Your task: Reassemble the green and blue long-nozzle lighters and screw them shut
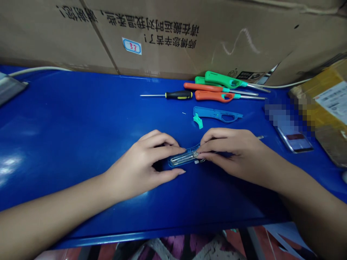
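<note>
A blue half-shell of a long-nosed gas lighter (170, 161) lies open side up on the table, a clear fuel tank (184, 157) in it. My left hand (146, 159) is curved round the shell's left end, fingertips at the far side and thumb at the near side. At the tank's right end, my right hand (230, 148) closes thumb and fingers in a pinch; it hides most of the shell's right part. A small white piece (197, 162) shows just below those fingertips. Beyond the hands are the other blue half-shell (208, 112) and a turquoise trigger (198, 121).
Several whole lighters, green (222, 79) and orange (214, 95), lie at the back beside a black-and-yellow screwdriver (179, 95). A tiny pin (184, 113) lies nearby. A phone (294, 135) and a taped box (325, 104) are at right; a large carton (162, 61) stands behind.
</note>
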Motion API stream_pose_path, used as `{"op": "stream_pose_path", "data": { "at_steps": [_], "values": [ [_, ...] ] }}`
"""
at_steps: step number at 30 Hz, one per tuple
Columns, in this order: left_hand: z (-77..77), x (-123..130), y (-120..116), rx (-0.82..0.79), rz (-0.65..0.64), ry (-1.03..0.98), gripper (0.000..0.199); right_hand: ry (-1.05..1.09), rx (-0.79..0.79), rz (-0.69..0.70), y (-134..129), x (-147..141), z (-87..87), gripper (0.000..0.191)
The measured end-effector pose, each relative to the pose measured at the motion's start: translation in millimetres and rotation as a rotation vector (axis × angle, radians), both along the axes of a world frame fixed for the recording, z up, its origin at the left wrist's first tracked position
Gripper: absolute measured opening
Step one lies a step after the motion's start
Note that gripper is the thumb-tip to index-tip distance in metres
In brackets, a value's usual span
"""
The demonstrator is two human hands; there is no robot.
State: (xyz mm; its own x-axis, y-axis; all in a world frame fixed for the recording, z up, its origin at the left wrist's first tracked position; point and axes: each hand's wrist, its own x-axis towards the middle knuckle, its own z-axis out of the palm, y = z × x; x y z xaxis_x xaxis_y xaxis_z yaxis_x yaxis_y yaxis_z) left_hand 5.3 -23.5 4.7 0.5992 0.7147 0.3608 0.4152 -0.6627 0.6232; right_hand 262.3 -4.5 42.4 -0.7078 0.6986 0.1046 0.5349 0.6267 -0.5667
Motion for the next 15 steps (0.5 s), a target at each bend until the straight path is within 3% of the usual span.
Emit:
{"op": "stream_pose_path", "data": {
  "at_steps": [15],
  "values": [
    [-2.0,-0.8,-0.4,-0.003,-0.026,0.038,0.028,-0.081,0.015,0.066,5.2,3.8,-2.3,0.016]
  ]
}}
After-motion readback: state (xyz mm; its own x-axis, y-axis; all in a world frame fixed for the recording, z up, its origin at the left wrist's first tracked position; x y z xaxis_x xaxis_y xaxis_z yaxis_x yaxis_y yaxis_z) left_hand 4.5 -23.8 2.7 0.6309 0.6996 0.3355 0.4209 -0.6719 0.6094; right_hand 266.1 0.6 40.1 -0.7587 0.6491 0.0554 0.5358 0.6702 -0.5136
